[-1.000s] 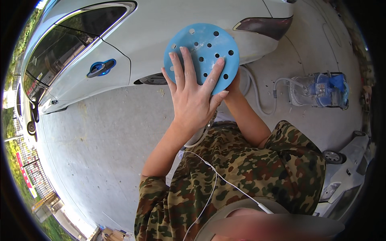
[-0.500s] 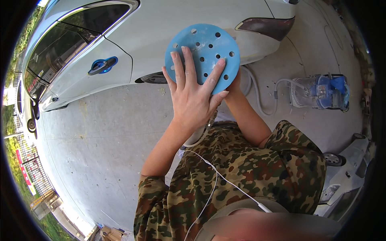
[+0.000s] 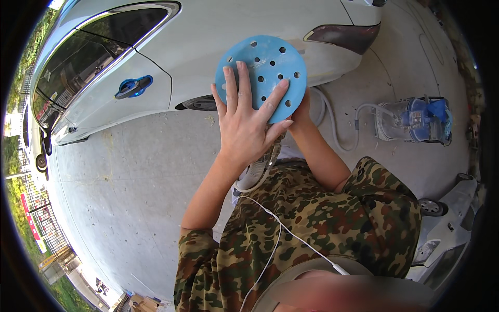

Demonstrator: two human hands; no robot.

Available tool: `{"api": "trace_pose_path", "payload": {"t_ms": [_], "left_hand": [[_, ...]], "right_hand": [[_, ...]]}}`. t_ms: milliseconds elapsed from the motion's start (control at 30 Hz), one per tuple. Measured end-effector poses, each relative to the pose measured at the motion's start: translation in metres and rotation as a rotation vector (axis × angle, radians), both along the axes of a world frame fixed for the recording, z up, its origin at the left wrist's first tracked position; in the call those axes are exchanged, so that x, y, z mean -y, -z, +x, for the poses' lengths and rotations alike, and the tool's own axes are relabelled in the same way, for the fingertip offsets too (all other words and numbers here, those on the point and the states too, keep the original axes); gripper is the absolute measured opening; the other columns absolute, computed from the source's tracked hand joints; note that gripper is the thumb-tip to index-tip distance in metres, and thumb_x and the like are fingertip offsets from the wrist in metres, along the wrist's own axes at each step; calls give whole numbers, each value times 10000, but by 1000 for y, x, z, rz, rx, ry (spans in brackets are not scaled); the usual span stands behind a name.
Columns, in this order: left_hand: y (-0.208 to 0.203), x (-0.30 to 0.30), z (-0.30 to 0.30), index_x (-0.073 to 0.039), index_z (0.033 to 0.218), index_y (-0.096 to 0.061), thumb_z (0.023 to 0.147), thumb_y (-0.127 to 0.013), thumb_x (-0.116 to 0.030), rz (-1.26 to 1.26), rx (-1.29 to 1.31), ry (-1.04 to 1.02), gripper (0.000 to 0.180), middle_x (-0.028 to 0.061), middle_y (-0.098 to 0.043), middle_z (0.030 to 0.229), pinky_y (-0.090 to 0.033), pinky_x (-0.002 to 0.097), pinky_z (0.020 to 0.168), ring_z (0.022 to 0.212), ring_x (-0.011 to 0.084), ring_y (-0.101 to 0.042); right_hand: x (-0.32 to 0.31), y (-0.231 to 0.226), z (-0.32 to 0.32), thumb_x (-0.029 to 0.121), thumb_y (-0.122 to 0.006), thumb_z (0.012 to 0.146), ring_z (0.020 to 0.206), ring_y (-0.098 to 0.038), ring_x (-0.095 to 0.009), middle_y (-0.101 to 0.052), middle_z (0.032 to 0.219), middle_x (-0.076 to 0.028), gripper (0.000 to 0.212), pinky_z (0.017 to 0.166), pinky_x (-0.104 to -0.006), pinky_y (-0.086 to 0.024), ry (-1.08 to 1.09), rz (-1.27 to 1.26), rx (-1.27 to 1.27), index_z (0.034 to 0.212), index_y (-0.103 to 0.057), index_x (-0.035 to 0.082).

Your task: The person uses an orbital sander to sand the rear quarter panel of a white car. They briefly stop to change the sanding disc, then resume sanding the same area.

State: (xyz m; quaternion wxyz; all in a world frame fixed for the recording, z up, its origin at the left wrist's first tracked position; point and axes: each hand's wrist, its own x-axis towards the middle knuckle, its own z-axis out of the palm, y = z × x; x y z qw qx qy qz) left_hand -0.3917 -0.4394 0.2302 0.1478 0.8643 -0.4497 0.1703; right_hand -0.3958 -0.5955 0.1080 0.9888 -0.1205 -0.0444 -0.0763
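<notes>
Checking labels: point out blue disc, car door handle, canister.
Blue disc point(image 3: 266, 72), head view: face between holes.
Car door handle point(image 3: 133, 87), head view: dark grip.
Canister point(image 3: 417, 119), head view: blue middle section.

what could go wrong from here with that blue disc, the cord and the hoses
Scraping: the left hand lies spread across the blue disc; if the disc were to spin, skin could be scraped.

Snagging: the white cord hangs loose over the camouflage shirt, close to the ribbed hose, so it might catch.

Tripping: the grey hose loops across the floor near the car, and someone could stumble on it.
</notes>
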Motion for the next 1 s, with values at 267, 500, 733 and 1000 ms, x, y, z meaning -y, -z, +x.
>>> {"api": "trace_pose_path", "payload": {"t_ms": [267, 500, 733, 1000], "left_hand": [[5, -3, 12, -305, 1614, -532, 964, -653, -649, -74, -74, 76, 745, 350, -176, 1744, -104, 758, 1233, 1612, 586, -103], [0, -10, 11, -200, 1666, -444, 992, -475, -778, -168, -364, 144, 889, 336, -117, 1762, -75, 727, 1254, 1618, 578, -72], [-20, 2, 39, 14, 1718, -118, 1065, -238, -768, -447, -476, 220, 1026, 252, -81, 1796, -37, 549, 1327, 1669, 420, -15], [-12, 4, 45, 0, 1728, -36, 1085, -285, -703, -560, -903, 314, 984, 163, -29, 1823, -101, 473, 1328, 1670, 307, -67]], "right_hand": [[3, -12, -1, 579, -630, 929, 1366, -624, -372, -581, 1524, -223, 870, 1109, -537, -567, -17, -142, -15, 1590, -451, 43], [-2, -5, -4, 499, -619, 970, 1358, -625, -313, -583, 1541, -166, 746, 1157, -493, -516, -42, -119, 27, 1583, -465, 104], [-16, -28, -8, 260, -774, 908, 1107, -661, -214, -624, 1268, -100, 688, 948, -393, -599, 119, -219, 20, 1505, -478, 87], [-18, -47, -25, 172, -822, 871, 1045, -620, -166, -603, 1175, -73, 656, 898, -349, -571, 190, -344, -40, 1448, -519, 91]]}}
